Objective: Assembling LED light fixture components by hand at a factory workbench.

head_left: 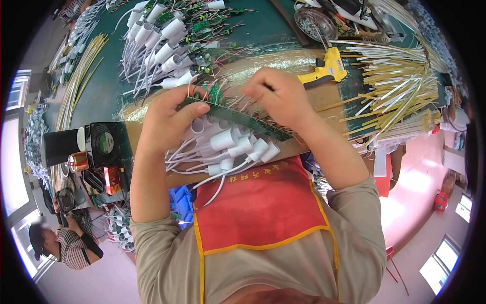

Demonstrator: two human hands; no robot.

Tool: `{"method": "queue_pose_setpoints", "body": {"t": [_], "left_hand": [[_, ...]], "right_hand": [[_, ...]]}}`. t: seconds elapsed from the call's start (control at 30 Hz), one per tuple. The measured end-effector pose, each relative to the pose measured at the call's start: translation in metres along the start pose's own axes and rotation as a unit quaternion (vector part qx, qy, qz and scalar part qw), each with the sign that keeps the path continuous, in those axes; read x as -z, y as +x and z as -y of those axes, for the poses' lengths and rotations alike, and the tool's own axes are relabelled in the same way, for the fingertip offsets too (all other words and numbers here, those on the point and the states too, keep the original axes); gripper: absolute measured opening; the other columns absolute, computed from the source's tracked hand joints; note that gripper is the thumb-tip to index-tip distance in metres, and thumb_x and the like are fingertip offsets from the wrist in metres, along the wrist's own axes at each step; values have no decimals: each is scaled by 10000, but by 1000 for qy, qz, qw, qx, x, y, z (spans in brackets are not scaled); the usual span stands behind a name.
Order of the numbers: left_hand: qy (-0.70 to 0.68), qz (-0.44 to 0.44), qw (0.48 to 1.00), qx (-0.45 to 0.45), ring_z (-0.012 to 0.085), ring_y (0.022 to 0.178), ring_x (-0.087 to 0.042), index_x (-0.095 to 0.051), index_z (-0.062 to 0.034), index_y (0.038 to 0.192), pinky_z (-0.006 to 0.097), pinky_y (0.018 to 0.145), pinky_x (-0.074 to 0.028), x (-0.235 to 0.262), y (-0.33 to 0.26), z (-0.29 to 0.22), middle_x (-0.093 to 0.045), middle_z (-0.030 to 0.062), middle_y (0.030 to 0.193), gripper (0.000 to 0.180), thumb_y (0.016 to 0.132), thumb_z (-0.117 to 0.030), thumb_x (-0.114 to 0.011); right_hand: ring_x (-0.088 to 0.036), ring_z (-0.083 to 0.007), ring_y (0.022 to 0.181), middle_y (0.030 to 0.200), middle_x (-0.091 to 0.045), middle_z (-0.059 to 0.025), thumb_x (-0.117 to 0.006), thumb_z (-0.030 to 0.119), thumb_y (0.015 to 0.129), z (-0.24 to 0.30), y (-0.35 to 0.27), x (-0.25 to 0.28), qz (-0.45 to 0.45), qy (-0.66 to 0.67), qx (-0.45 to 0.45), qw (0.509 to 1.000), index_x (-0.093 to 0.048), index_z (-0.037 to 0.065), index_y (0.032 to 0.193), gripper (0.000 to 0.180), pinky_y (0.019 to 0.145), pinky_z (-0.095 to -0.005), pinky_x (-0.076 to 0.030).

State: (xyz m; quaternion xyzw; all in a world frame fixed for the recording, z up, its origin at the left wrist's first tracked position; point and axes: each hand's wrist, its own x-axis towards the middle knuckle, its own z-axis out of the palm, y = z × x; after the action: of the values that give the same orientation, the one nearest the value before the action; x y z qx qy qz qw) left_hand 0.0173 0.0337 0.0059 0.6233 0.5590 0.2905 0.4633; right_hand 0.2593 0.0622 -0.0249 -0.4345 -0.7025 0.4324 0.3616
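Note:
My left hand [174, 114] grips one end of a long dark green strip [233, 117], its thumb lying over the near face. Small green circuit boards [214, 93] with thin red and white wires stand behind the strip. Below it, several white cylindrical housings [223, 140] with white cables hang towards my red apron [258, 207]. Over the strip's right half, my right hand [278, 96] has its fingers curled together beside the thin wires. What lies in its fingertips, if anything, is too small to make out.
A yellow glue gun [331, 66] lies beyond my right hand. More white housings with boards [167, 50] are piled at the far left. Bundled yellow and white strips [390, 86] cover the right side. A black fan [105, 143] stands left; another person [68, 243] sits beyond it.

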Motion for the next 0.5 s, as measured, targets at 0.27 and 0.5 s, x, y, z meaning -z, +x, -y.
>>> {"method": "queue_pose_setpoints", "body": {"t": [0.27,0.5], "left_hand": [[52,-6,998,-20,93,745,-551,-654,-36,962,257,687,-442,1,-4,17,-627,11,807,213,780,-140,-690],[12,10,999,-40,60,735,-570,-631,-9,1009,205,635,-448,2,-6,30,-635,-2,843,220,792,8,-601]], "right_hand": [[-619,-210,891,975,-661,-118,-751,435,745,-20,2,21,349,-34,-68,934,-616,57,1166,582,797,-302,-483],[-594,-139,691,751,-617,-39,-762,347,772,-7,7,24,334,-93,-126,930,-639,46,977,384,574,-308,-481]]}}
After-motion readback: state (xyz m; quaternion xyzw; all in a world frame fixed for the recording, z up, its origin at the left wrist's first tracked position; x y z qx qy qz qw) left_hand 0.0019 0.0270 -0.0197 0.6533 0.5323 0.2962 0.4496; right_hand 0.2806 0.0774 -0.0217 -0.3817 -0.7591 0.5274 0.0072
